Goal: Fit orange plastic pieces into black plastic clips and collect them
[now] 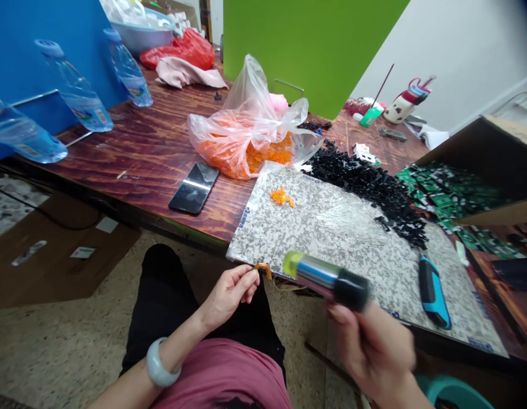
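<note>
My left hand (231, 289) is closed in a pinch at the slab's near edge. Between its thumb and fingers is a small translucent amber bent piece (263, 268), with one end sticking out. My right hand (374, 346), slightly blurred, grips a mallet (323, 275) whose head has a yellow-green face, a shiny metal middle and a black face; the handle is hidden. The mallet head is just right of the amber piece, apart from it. On the speckled stone slab (306, 227) lie a few orange pieces (281, 196) and a spread of thin metal pins (351, 221).
Black parts (366, 182) are heaped along the slab's far side. A blue-and-black utility knife (434, 292) lies at right, near a box (472, 176) spilling green boards. Beyond the slab are a plastic bag (250, 133) of orange parts, a phone (194, 188) and water bottles (76, 91).
</note>
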`<action>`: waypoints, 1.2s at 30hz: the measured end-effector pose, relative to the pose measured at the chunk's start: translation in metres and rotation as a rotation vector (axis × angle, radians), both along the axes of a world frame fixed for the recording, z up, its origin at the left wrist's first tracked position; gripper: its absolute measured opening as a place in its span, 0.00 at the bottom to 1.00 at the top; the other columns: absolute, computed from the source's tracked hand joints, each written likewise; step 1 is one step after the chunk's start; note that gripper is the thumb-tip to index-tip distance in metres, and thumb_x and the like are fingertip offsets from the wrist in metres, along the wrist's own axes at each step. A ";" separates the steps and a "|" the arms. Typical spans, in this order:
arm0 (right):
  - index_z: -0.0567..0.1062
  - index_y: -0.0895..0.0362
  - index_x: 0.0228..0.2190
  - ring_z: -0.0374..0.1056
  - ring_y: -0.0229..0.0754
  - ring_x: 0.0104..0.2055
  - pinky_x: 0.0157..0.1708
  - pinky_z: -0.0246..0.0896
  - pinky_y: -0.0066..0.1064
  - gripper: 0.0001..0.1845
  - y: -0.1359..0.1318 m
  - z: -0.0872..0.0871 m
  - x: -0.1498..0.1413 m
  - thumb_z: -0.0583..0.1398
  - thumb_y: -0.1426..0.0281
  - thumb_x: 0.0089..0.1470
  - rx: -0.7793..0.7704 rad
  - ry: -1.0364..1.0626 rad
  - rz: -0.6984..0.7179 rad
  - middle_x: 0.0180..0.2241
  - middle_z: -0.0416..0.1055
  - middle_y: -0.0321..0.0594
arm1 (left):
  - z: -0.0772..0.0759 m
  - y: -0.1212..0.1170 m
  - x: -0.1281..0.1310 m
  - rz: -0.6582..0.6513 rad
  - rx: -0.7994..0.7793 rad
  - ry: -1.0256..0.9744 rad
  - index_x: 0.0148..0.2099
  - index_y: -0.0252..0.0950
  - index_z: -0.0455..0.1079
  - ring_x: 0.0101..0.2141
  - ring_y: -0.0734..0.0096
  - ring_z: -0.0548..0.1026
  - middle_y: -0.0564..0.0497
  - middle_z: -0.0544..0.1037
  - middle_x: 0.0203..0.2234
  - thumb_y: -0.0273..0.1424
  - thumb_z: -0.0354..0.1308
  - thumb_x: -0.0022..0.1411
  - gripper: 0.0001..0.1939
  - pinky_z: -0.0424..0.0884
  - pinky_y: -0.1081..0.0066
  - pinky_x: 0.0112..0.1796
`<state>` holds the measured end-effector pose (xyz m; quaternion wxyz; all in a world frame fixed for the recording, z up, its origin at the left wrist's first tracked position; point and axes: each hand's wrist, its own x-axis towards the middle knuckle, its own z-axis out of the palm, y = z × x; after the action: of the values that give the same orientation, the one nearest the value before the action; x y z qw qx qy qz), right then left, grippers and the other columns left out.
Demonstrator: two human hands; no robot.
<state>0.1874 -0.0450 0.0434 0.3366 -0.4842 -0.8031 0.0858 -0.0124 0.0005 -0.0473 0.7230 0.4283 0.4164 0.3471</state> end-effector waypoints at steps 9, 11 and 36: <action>0.71 0.58 0.38 0.64 0.34 0.21 0.22 0.58 0.22 0.10 0.015 -0.016 0.010 0.51 0.70 0.61 -0.185 0.001 -0.123 0.24 0.69 0.36 | -0.006 -0.001 -0.002 -0.041 0.051 0.002 0.32 0.33 0.65 0.20 0.78 0.60 0.58 0.61 0.19 0.40 0.50 0.64 0.15 0.58 0.75 0.24; 0.73 0.57 0.38 0.66 0.35 0.23 0.23 0.59 0.23 0.10 0.015 -0.006 0.033 0.54 0.67 0.60 -0.101 -0.012 -0.294 0.25 0.71 0.36 | -0.005 -0.003 -0.003 -0.068 0.108 0.025 0.34 0.33 0.65 0.22 0.77 0.62 0.57 0.63 0.21 0.39 0.49 0.65 0.14 0.60 0.75 0.26; 0.77 0.52 0.21 0.50 0.39 0.13 0.18 0.46 0.35 0.07 0.001 -0.043 0.278 0.61 0.63 0.41 -0.170 -0.345 -1.345 0.14 0.57 0.35 | 0.009 -0.018 -0.010 -0.179 0.814 0.300 0.47 0.35 0.66 0.26 0.72 0.69 0.52 0.69 0.25 0.28 0.46 0.66 0.11 0.66 0.74 0.30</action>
<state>0.4650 -0.0435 0.0006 0.1453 -0.9075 -0.3615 -0.1569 -0.0222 -0.0177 -0.0383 0.4543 0.7580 0.3073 0.3531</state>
